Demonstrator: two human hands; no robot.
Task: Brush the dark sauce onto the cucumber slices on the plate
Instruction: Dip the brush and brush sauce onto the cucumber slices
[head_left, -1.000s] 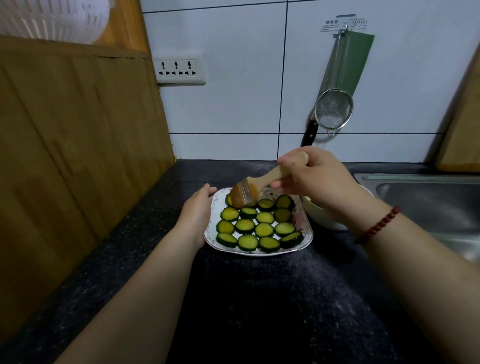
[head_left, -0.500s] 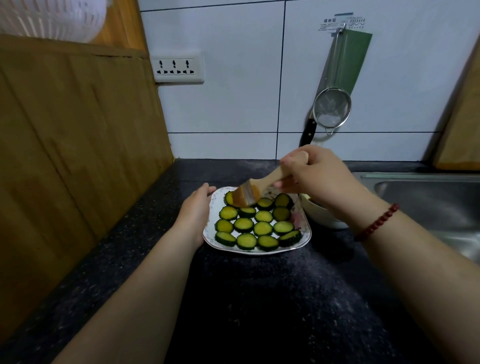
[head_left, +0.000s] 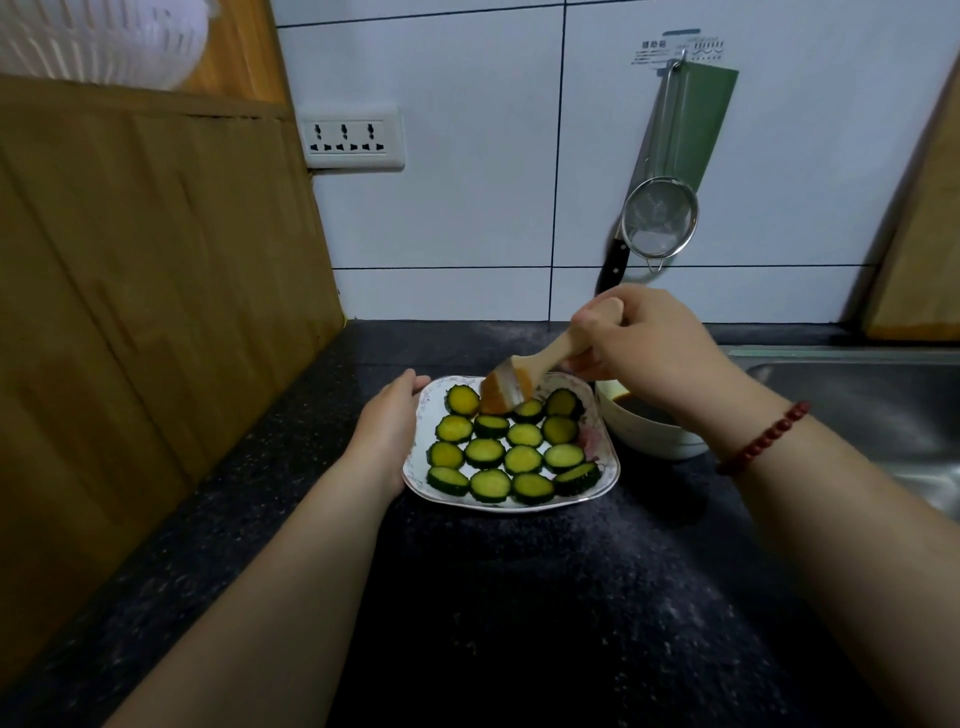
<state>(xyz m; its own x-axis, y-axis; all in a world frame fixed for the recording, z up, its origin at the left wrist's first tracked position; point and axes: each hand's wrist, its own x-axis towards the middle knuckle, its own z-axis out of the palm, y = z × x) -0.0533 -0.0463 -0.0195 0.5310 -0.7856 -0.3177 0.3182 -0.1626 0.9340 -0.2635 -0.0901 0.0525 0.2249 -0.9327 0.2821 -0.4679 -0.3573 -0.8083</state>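
- my right hand (head_left: 654, 343) is clamped around the wooden handle of the brush (head_left: 506, 387), with the handle slanting up toward 2 o'clock.
- the sauce-stained bristles press down on the far row of cucumber slices (head_left: 485, 452), at about 12 o'clock on the plate (head_left: 415, 483).
- my left hand (head_left: 387, 415) holds the plate's rim at 9 o'clock, thumb over the edge.
- the slices lie flat in rows across the plate, which sits on the dark counter (head_left: 519, 597).
- a white bowl (head_left: 649, 441) of dark sauce (head_left: 639, 408) stands just beside the plate at 2 o'clock, partly under my right wrist.
- a red bead bracelet (head_left: 763, 439) circles that wrist.
- a steel sink (head_left: 857, 405) lies at 3 o'clock, and a mesh strainer (head_left: 658, 218) hangs on the tiled wall at 1 o'clock.
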